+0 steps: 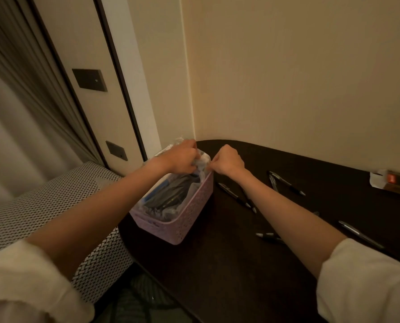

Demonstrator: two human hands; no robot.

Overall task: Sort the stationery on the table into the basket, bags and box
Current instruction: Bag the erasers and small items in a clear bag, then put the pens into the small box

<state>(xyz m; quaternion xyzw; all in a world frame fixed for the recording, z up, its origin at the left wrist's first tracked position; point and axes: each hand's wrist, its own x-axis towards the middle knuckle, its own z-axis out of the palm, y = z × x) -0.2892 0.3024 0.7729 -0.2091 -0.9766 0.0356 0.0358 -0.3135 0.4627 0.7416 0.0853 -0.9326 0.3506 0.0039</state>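
A pink perforated basket (189,217) stands at the left end of the dark table (229,264). It holds clear plastic bags (168,197) filled with dark pens. My left hand (180,159) and my right hand (227,159) are both over the basket's far end, each pinching the top of a clear bag (202,163) between them. Several black pens (287,183) lie loose on the table to the right of the basket, and more pens (359,234) lie near my right forearm.
A small box with an orange-red mark (394,181) sits at the table's far right by the wall. A woven-pattern seat (43,206) is left of the table. The wall corner is directly behind the basket.
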